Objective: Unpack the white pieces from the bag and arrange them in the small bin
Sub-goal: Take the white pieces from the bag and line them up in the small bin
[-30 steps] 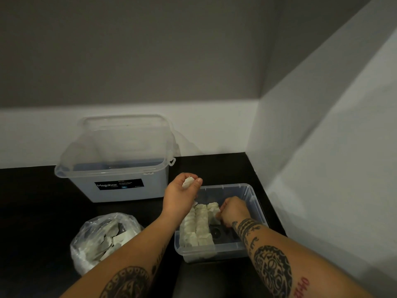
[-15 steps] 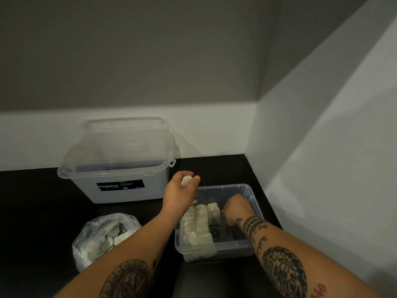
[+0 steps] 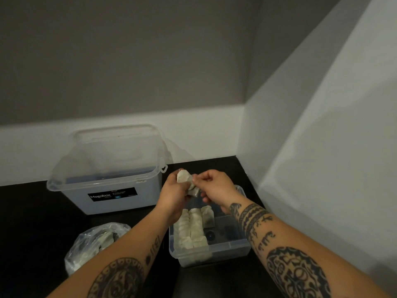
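My left hand (image 3: 174, 195) grips a small bunch of white pieces (image 3: 184, 178) above the far end of the small clear bin (image 3: 214, 252). My right hand (image 3: 217, 187) meets it there and pinches one of those pieces at its right edge. Inside the small bin, two tight rows of white pieces (image 3: 191, 230) fill the left side, and one more piece (image 3: 208, 216) stands at the start of a third row. The clear plastic bag (image 3: 94, 244) with more white pieces lies on the dark table, left of the bin, partly behind my left forearm.
A large clear tub (image 3: 107, 181) with a black label stands at the back left, its lid leaning against the wall. White walls close the corner behind and to the right. The dark table (image 3: 28, 222) runs to the left.
My right hand has lifted out of the small bin and come up to my left hand, taking hold of a white piece there. My left hand stayed roughly in place.
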A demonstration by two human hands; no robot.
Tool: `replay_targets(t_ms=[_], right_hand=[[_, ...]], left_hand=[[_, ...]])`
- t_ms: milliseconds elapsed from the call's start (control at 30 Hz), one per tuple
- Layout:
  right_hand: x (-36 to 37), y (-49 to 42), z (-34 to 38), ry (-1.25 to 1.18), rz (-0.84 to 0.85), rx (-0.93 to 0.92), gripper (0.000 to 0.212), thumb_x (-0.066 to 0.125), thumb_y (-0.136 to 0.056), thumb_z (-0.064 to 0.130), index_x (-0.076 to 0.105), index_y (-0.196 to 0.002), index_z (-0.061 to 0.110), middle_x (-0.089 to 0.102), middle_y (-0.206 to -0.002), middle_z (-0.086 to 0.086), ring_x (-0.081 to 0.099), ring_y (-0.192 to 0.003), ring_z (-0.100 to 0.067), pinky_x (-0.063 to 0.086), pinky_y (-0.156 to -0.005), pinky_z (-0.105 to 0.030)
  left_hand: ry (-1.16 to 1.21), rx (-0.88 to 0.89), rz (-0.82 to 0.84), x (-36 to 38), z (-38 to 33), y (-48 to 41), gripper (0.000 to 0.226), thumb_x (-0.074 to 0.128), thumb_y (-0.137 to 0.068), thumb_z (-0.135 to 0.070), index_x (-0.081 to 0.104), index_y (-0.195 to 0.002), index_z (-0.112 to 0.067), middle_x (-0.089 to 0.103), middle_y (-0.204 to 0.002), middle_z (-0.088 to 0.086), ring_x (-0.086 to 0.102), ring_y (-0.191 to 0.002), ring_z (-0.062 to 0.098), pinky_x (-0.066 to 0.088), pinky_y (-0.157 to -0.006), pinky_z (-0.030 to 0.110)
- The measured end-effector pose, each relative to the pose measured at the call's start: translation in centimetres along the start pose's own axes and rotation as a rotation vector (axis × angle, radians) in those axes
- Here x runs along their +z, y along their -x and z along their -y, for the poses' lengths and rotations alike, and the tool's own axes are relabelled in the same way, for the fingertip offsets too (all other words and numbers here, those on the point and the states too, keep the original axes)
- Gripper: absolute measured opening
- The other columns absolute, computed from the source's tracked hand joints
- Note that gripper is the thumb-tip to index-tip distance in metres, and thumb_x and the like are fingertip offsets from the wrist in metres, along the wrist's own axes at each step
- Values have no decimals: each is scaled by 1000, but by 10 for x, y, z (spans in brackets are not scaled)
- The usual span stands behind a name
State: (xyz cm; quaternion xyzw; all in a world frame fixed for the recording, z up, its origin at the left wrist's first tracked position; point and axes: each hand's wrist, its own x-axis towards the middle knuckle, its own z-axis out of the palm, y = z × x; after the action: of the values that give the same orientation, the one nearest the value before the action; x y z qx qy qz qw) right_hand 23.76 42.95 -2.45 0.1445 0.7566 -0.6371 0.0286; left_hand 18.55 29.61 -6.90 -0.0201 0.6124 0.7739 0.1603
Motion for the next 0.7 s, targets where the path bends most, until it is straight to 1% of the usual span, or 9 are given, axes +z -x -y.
replay_targets(t_ms=[67, 100, 233, 300, 367, 433, 533, 633, 700], right_hand=[[2, -1, -3, -48, 6, 4, 24, 74, -92, 23, 66, -112, 12, 73, -98, -5, 65, -68, -11, 58, -60, -23], [2, -2, -5, -60, 9, 11, 27, 75, -92, 23, 65, -114, 13, 73, -99, -6, 66, -69, -13, 58, -61, -24], [3, -5, -8, -40, -63, -2, 23, 68, -96, 34, 67, -114, 19, 71, -102, 0, 68, -83, -14, 58, -65, -27], [1, -5, -7, -67, -78, -9, 23, 67, -97, 35, 68, -114, 21, 71, -104, 2, 68, -89, -14, 56, -63, -26], [-1, -5, -5, -33, -72, -22, 19, 67, -97, 33, 69, -112, 22, 71, -104, 1, 67, -90, -14, 53, -61, -23], [-4, -6, -5, 19, -74, -31, 13, 67, -97, 30, 71, -106, 22, 73, -101, 0, 66, -85, -12, 51, -58, -21], [-8, -5, -6, 6, -84, -50, 9, 69, -96, 26, 71, -103, 21, 72, -97, 1, 65, -82, -9, 51, -57, -19], [-12, -1, -9, 0, -69, -93, 12, 71, -94, 23, 70, -106, 23, 71, -95, 6, 66, -84, -5, 51, -56, -14], [-14, 1, -13, 36, -61, -108, 15, 72, -94, 24, 71, -109, 22, 71, -96, 6, 66, -87, -6, 51, -60, -15]], left_hand=[[3, 18, -13, 0, 1, 0, 48, 64, -94, 0, 53, -138, -17, 72, -118, 14, 72, -106, 31, 59, -81, 39], [3, 24, -31, 0, 1, 1, 48, 67, -94, -2, 54, -137, -18, 72, -118, 13, 72, -106, 30, 59, -82, 40], [-35, 39, -67, -2, 2, 2, 43, 73, -92, -7, 58, -131, -19, 73, -114, 13, 73, -99, 27, 60, -80, 39], [-82, 48, -56, -4, 3, 4, 42, 76, -90, -8, 60, -127, -19, 75, -110, 12, 75, -98, 28, 61, -82, 39], [-130, 76, -34, -3, 2, 6, 40, 78, -88, -10, 63, -123, -19, 76, -107, 9, 76, -96, 25, 61, -81, 38], [-152, 98, -24, -3, 2, 6, 37, 80, -87, -11, 65, -119, -20, 77, -105, 8, 76, -95, 23, 61, -79, 34], [-171, 130, -50, -3, 2, 6, 32, 80, -87, -9, 66, -114, -19, 75, -102, 9, 74, -90, 21, 59, -71, 31], [-210, 165, -65, -4, 1, 7, 28, 79, -87, -6, 66, -109, -18, 74, -98, 9, 72, -81, 16, 56, -62, 25], [-253, 176, -62, -4, 0, 8, 28, 79, -87, -8, 66, -109, -19, 74, -97, 7, 72, -82, 17, 56, -61, 24]])
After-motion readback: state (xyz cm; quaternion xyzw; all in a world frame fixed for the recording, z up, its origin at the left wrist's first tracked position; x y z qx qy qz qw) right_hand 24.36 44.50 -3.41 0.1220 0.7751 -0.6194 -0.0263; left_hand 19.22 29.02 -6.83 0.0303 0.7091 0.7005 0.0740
